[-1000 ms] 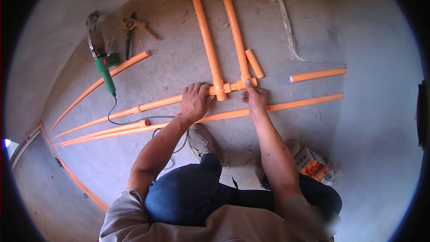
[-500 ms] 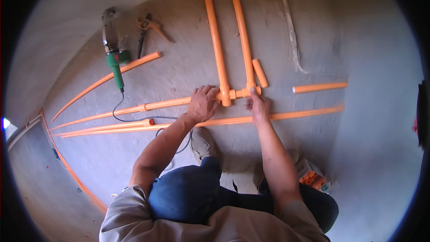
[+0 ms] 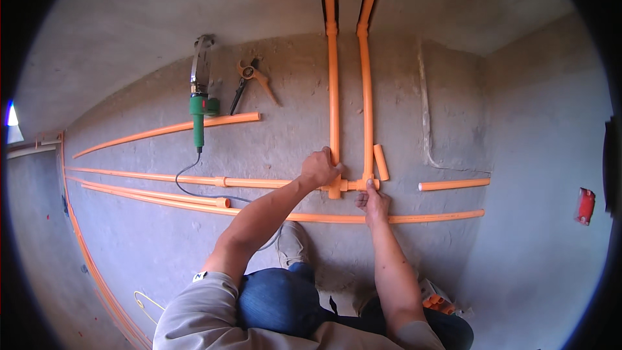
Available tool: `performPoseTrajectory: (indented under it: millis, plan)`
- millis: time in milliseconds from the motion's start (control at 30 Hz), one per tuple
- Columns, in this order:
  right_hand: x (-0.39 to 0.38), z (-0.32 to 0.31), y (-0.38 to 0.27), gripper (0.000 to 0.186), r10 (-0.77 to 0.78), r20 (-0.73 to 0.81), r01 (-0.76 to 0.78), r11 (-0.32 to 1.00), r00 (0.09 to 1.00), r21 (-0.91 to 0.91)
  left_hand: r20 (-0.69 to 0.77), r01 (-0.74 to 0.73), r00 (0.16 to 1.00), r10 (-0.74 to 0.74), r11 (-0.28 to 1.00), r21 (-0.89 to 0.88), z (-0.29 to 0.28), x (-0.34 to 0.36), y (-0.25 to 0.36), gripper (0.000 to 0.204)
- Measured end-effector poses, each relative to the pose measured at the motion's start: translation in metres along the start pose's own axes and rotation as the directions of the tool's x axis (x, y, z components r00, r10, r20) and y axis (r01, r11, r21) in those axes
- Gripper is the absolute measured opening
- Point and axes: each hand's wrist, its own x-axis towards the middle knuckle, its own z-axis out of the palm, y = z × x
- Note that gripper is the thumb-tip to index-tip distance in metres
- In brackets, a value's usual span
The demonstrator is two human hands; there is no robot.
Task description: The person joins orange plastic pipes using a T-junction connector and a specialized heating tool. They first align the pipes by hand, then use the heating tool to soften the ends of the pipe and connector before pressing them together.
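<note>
Two orange plastic pipes run from the wall toward me, a left pipe and a right pipe. Each ends at an orange fitting, a left fitting and a right tee, with a short piece between them. My left hand is closed round the left pipe's lower end, just above its fitting, covering part of the joint. My right hand grips the right tee, thumb on top and fingers curled beneath. A long horizontal pipe leads left from the left fitting.
A green-handled pipe welder rests across a loose pipe, its cord trailing toward me. Beside it lies a pipe cutter. Short pipe pieces and a long pipe lie on the floor. A box of orange fittings stands near my right knee.
My view has tilted up, showing more of the wall and the pipes' upper ends. My left hand has shifted from the horizontal pipe onto the left upright pipe; my right hand stays on the tee.
</note>
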Motion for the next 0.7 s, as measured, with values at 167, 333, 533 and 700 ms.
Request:
performPoseTrajectory:
  millis: [167, 333, 533, 700]
  plan:
    - [-0.001, -0.002, 0.000, 0.051, -0.010, -0.002, 0.010, 1.000, 1.000, 0.002, -0.052, -0.044, 0.998, 0.041, 0.997, -0.060, 0.005, -0.003, 0.000, 0.049]
    - [-0.006, -0.004, 0.000, 0.048, 0.015, 0.010, -0.015, 0.999, 1.000, 0.029, -0.034, 0.020, 0.999, -0.022, 0.998, -0.054, 0.005, -0.001, 0.002, 0.047]
    - [0.003, -0.009, 0.003, 0.043, 0.030, -0.012, -0.029, 0.997, 0.999, 0.065, 0.039, 0.004, 0.999, 0.001, 0.993, -0.114, 0.012, 0.001, -0.005, 0.055]
    - [-0.001, 0.001, -0.011, 0.043, 0.049, -0.011, -0.048, 0.997, 0.999, 0.054, -0.050, -0.303, 0.952, 0.302, 0.953, -0.003, 0.019, -0.046, -0.031, 0.059]
